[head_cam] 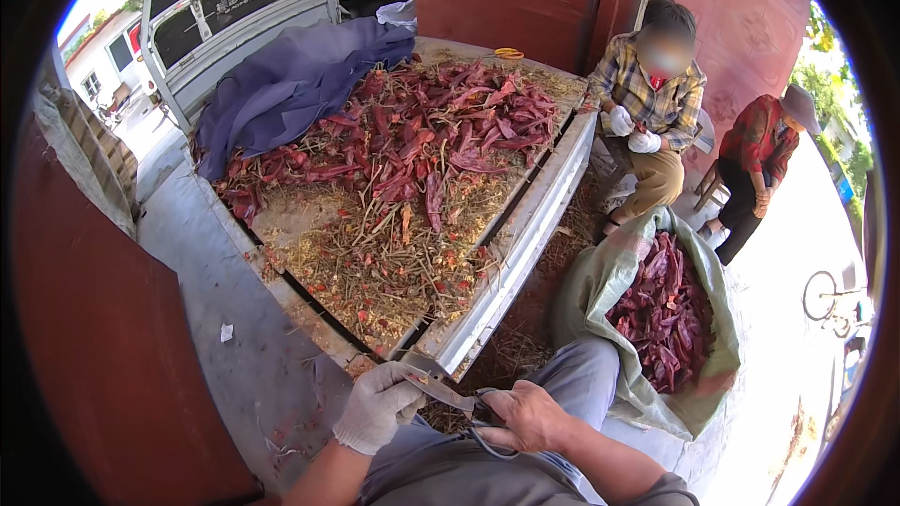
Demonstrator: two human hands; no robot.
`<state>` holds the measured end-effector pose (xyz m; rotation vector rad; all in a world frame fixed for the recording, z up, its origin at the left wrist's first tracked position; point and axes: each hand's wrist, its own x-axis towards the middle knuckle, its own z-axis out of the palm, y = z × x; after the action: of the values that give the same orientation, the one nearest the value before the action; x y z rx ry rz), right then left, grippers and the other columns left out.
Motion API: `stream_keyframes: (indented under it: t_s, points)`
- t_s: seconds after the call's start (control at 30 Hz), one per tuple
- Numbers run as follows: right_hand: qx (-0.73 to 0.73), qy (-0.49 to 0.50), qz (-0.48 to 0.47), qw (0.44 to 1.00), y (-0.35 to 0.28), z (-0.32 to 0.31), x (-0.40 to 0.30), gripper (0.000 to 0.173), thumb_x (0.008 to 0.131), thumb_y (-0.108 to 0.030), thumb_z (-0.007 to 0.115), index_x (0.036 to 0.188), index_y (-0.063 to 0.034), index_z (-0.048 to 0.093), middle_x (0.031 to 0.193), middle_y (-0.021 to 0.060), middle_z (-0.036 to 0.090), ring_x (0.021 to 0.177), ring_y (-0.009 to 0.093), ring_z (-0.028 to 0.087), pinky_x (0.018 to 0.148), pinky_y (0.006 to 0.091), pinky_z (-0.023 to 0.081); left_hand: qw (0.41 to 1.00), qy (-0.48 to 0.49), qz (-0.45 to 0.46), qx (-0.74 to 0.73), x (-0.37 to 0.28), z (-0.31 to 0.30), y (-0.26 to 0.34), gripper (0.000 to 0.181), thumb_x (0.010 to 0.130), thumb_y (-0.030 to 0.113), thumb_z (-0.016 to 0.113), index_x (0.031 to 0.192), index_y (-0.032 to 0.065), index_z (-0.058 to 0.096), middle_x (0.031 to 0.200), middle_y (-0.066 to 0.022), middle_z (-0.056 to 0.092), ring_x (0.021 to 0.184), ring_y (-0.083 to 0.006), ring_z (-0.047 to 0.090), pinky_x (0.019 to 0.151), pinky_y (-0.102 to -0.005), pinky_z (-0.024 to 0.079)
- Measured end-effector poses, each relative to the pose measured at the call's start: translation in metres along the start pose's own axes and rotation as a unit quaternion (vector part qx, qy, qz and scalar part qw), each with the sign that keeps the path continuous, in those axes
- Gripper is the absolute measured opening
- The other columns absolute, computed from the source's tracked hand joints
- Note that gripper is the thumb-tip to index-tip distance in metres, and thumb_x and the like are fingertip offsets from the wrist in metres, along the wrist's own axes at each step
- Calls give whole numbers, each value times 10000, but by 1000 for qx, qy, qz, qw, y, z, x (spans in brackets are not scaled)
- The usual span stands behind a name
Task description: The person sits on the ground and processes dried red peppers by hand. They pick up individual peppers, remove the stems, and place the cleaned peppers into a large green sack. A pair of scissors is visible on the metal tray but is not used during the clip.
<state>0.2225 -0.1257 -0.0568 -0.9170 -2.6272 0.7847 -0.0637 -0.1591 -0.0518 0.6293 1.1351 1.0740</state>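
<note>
My right hand [526, 416], bare, grips the dark handles of a pair of scissors [444, 393], whose blades point left. In a white knit glove, my left hand [383, 400] is closed at the blade tips; whether its fingers pinch the blades or some small thing cannot be seen. Both hands are above my lap, just before the near corner of the truck bed. On that bed lies a heap of dried red chili peppers [422, 126], with loose stems and yellow seeds [365, 260] spread on the near side.
An open woven sack [583, 295] of dried peppers stands at my right knee. A person in a plaid shirt [650, 95] and white gloves sits beyond it, another person [756, 147] farther right. Dark blue cloth [281, 91] covers the heap's far left. Yellow-handled scissors [508, 53] lie at the back edge.
</note>
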Motion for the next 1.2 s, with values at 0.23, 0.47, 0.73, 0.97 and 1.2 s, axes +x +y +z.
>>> stream_keyframes:
  t_s: [0.23, 0.47, 0.73, 0.97, 1.2]
  points:
    - [-43, 51, -28, 997, -7, -5, 32, 490, 993, -494, 733, 911, -36, 579, 661, 183, 629, 630, 405, 646, 637, 495, 527, 998, 48, -4, -41, -3, -3, -6, 132, 1004, 88, 642, 1072, -4, 708, 788, -48, 676, 598, -103, 570, 517, -245, 415]
    - [-139, 41, 27, 989, -32, -34, 161, 508, 1013, -515, 705, 952, -16, 637, 764, 168, 746, 728, 380, 767, 642, 492, 600, 996, 60, 64, -29, -8, -21, -11, 300, 992, 56, 620, 1278, -27, 659, 867, -113, 697, 662, -158, 617, 557, -281, 473]
    - [137, 161, -40, 976, -43, -21, 152, 382, 1052, -338, 718, 1227, 1, 733, 1101, 207, 735, 1004, 421, 735, 876, 475, 602, 979, 107, 169, -26, -7, -15, 15, 827, 977, 11, 636, 1724, 22, 284, 1000, -98, 697, 730, -105, 610, 655, -269, 525]
    - [524, 174, 39, 833, -20, 10, 113, 295, 1153, -203, 581, 1259, 34, 721, 1112, 132, 746, 977, 227, 729, 914, 365, 591, 854, 30, 298, 426, 21, 19, 35, 688, 949, 144, 809, 1565, 2, 536, 1098, -198, 775, 981, -237, 788, 881, -348, 609]
    - [595, 210, 181, 754, 21, 4, 55, 322, 1176, -193, 530, 1365, 30, 664, 1002, 89, 755, 880, 141, 719, 799, 314, 598, 568, 217, 446, 657, 136, 21, 127, 271, 888, 362, 766, 848, 97, 808, 816, -157, 726, 794, -381, 707, 739, -522, 553]
